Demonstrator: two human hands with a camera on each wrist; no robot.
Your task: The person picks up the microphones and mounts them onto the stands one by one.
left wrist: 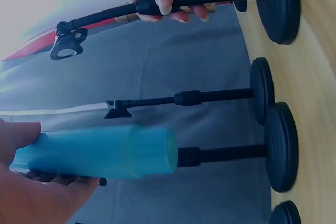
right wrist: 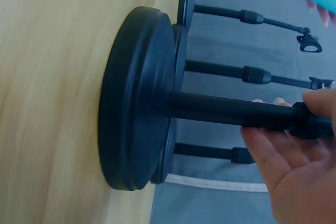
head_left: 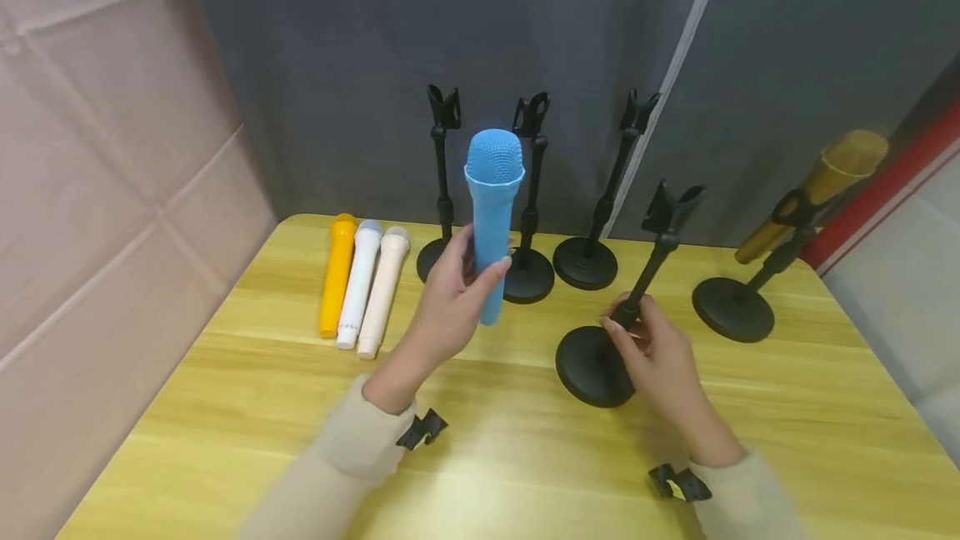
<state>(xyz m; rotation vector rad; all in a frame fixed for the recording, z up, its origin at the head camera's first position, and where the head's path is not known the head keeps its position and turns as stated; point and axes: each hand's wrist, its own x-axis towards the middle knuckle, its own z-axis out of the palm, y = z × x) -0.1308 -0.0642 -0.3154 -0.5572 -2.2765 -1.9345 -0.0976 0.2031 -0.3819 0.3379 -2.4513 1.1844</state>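
In the head view my left hand (head_left: 450, 294) grips a blue microphone (head_left: 492, 215) by its handle, upright with the mesh head on top. The same microphone (left wrist: 100, 150) lies across the left wrist view, its lower end free of the fingers. My right hand (head_left: 660, 352) holds a black microphone stand (head_left: 647, 273) round its pole, below the clip. That stand's round base (right wrist: 136, 98) looks close to the tabletop; whether it touches cannot be told. Its clip (head_left: 671, 211) holds nothing. The blue microphone is to the left of this stand, apart from it.
Behind stand three more black stands, left (head_left: 442, 182), middle (head_left: 531, 190) and right (head_left: 609, 190), with bare clips. A gold microphone (head_left: 817, 190) sits tilted in a stand (head_left: 738, 309) at right. Yellow (head_left: 339, 273), white (head_left: 360, 286) and pale pink (head_left: 383, 294) microphones lie at left on the wooden table (head_left: 480, 457).
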